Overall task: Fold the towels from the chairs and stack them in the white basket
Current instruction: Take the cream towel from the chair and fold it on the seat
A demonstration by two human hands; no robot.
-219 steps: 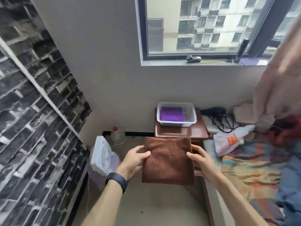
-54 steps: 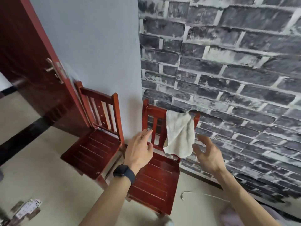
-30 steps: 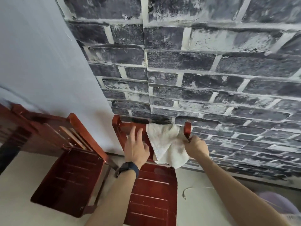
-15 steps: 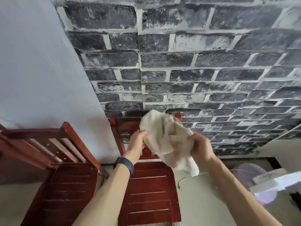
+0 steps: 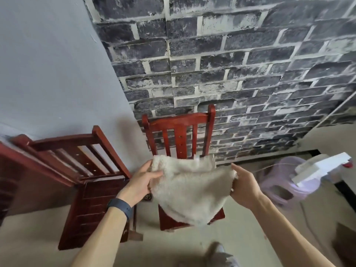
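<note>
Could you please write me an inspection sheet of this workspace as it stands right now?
Surface: beige floor; no table in view.
Job's things: cream towel unfolded, held in the air in front of the chair at the brick wall; this chair and the chair at the grey wall have bare backs; white basket not in view.
Clutter: lilac stool, a blurred white object on or over it.
Hands: left hand and right hand each grip an edge of the towel.
Cables: what looks like a thin cord on the floor by the stool.
Surroundings: dark brick wall, plain grey wall.
</note>
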